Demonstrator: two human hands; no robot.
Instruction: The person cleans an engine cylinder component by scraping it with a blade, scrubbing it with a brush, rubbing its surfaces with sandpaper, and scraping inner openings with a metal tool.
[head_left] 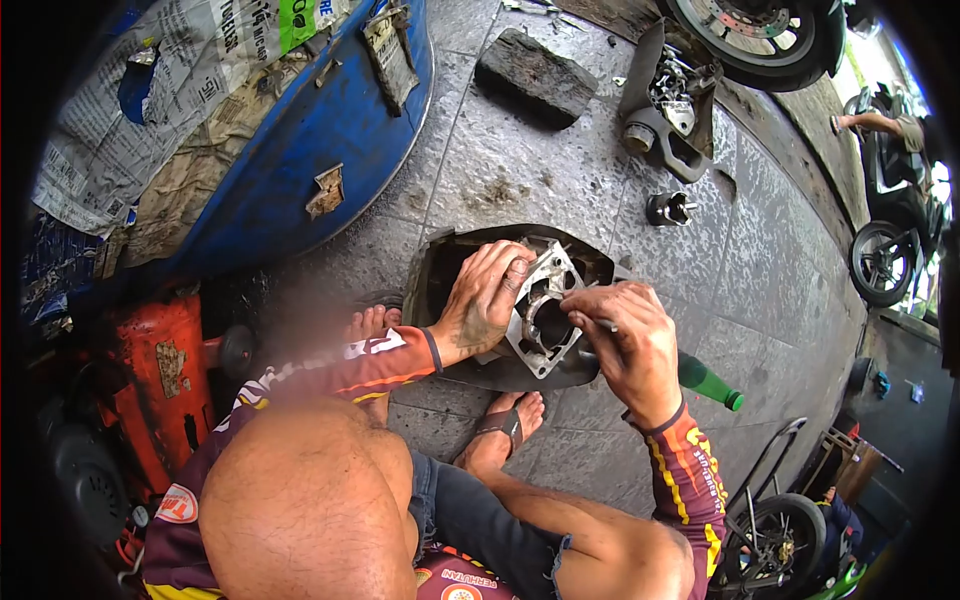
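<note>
A grey metal engine part [543,367] with a large round opening stands tilted over a dark, shallow basin [433,290]. My left hand [488,292] is closed on the part's upper left side, fingers over its edge. My right hand [632,340] is at the right of the opening, thumb and fingers pinched round a thin tool [606,325], whose far end is hidden at the opening. Just right of my right wrist lies a green bottle [712,381].
Beyond the basin are a blackened block [535,78], a cut container of metal parts [683,95] and a small metal cup [670,209]. A blue drum [300,150] stands left, a red machine [165,370] below it. Motorcycles stand right; a person's arm [870,122] shows there.
</note>
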